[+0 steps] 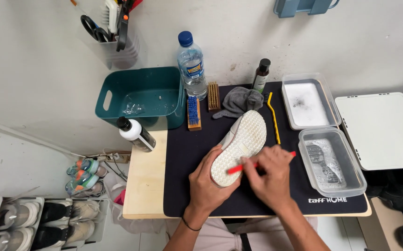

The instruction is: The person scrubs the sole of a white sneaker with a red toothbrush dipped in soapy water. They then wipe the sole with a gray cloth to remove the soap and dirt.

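While it lies sole-up and tilted over the middle of the dark mat (183,195), the white shoe (241,144) is gripped at its near end by the left hand (206,183), fingers curled around the edge of the pale, dotted sole.
Right hand (269,174): closed around a red-handled brush (257,163), its working end touching the sole near the heel.
Grey cloth (238,100): crumpled, just beyond the shoe's far end, touching it.
Yellow narrow brush (272,116): lying lengthwise on the mat, just right of the shoe.
Blue-bristled wooden brush (192,113) and brown-bristled wooden brush (214,95): side by side at the mat's far left corner.
Small dark bottle (261,75): upright at the wall, behind the cloth.
Clear water bottle with blue cap (191,65): upright, between the teal tub (141,100) and the brown brush.
White bottle with dark cap (135,134): lying tilted on the bare wood of the desk (145,186), near the tub.
Two clear plastic containers: far one (309,100) holding foamy liquid, near one (331,161) holding suds and a submerged brush; both along the mat's right side.
White lid-like tray (380,130): right of the containers.
Wall holder with scissors and tools (113,32): upper left.
Shoes on a low rack (43,223): floor, lower left.
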